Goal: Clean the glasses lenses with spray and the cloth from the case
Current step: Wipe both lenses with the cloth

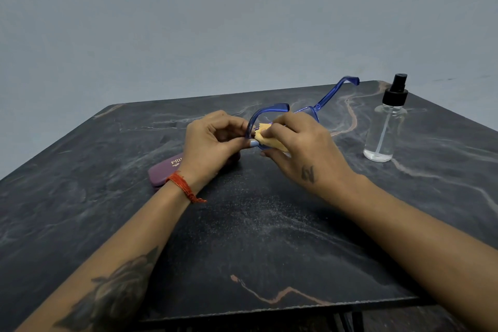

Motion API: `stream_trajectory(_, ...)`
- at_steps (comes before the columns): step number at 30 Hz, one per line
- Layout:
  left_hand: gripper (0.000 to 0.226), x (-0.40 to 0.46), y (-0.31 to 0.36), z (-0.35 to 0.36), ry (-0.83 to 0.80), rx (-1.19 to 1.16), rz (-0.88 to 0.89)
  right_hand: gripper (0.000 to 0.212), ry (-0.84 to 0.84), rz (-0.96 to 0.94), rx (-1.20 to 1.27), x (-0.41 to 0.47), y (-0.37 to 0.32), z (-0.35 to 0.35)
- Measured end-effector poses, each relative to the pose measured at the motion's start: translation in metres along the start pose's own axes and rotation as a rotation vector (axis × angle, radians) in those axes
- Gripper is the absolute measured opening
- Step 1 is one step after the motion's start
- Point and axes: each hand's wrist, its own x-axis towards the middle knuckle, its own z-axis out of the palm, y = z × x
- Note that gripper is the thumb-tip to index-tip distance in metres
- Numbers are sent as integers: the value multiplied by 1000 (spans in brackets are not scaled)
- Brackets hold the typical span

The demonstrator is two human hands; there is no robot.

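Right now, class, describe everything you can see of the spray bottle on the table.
The spray bottle stands upright on the dark marbled table, to the right of the right hand, with nothing touching it. Its body looks like clear plastic or glass, nearly empty, with a thin dip tube visible inside. On top sits a black pump sprayer with a collar.

Both forearms reach forward, left hand (213,140) and right hand (301,143) curled in a pinching grip, fingertips nearly meeting.

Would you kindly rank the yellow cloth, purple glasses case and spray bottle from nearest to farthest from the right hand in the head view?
1. Yellow cloth: pinched in the right hand.
2. Purple glasses case: left, under the left wrist.
3. Spray bottle: far right, standing alone.
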Motion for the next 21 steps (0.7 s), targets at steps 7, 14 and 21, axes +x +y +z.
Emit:
stream_trajectory(7,34,1,-2,2,-51,-176,-88,15,-5,-82,-87,0,2,0)
stream_trajectory(14,36,0,-3,0,-33,-57,-1,15,-14,-83,-22,1,3,-1)
stream_trajectory(21,28,0,-2,-3,-26,31,86,35,-36,-54,61,1,2,2)
